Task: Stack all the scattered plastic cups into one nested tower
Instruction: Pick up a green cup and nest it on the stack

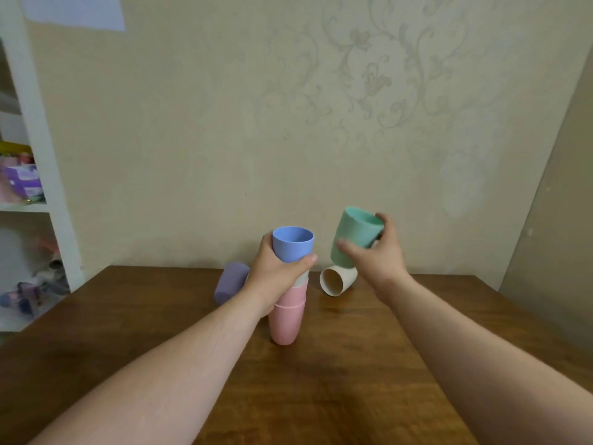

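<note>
Green cup [354, 236] is clasped in the right hand [373, 258], airborne and tilted, mouth up-right — just right of the tower [288, 300]. The left hand [276, 271] wraps the blue cup [292, 244] topping it, mid-table toward the far edge.

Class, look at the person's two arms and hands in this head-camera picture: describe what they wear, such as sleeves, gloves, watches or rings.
Both forearms are bare as far as the frame shows; no sleeve reaches into view. The left hand and the right hand are ungloved. No watch, bracelet or ring shows on either wrist or on the visible fingers.
</note>
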`<state>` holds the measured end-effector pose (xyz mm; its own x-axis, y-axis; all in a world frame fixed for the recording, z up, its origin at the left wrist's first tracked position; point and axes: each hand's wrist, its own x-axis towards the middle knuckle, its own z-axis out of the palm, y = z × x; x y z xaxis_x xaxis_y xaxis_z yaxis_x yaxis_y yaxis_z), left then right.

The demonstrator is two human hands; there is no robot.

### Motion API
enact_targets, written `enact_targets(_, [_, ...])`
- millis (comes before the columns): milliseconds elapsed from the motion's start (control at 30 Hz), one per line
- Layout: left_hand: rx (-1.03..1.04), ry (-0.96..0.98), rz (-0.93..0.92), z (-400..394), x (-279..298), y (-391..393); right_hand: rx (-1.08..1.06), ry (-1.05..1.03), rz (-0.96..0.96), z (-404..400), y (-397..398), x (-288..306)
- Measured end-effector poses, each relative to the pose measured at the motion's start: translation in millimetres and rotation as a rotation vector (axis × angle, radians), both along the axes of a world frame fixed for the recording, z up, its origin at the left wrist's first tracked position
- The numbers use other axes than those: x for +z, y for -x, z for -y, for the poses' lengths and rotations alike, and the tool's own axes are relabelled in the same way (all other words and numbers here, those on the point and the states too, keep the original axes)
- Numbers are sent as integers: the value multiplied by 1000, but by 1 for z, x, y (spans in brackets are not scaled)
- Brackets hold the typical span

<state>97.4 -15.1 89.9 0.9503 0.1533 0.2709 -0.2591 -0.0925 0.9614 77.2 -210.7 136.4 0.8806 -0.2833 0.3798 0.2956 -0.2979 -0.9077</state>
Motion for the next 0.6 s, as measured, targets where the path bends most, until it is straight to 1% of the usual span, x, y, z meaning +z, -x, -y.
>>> enact_targets(67, [56, -41, -6, 4, -4, -1, 22, -80, 88, -9, -2, 35])
enact_targets(133, [94, -84, 13, 6, -4, -3, 99, -123, 120, -22, -2, 63])
enact_targets(167, [109, -110, 18, 7, -2, -2, 144, -104, 123, -29, -1, 73])
enact_targets(267, [136, -195, -5, 7, -1, -1, 243, 39, 116, -49, 2, 86])
enact_targets(400, [124, -268, 19, 6, -2, -8, 273, 200, 92, -69, 6, 74])
enact_targets(467, [82, -288, 15, 5, -2, -10, 264, 263, 71, -73, 3, 60])
enact_targets(500, [64, -253, 25, 4, -3, -12, 264, 277, 48, -74, 2, 52])
enact_targets(567, [91, -222, 47, -1, -9, -8, 303, 265, -39, -75, -2, 35])
enact_targets(600, [82, -243, 56, -4, -13, -4, 338, 232, -84, -76, -3, 27])
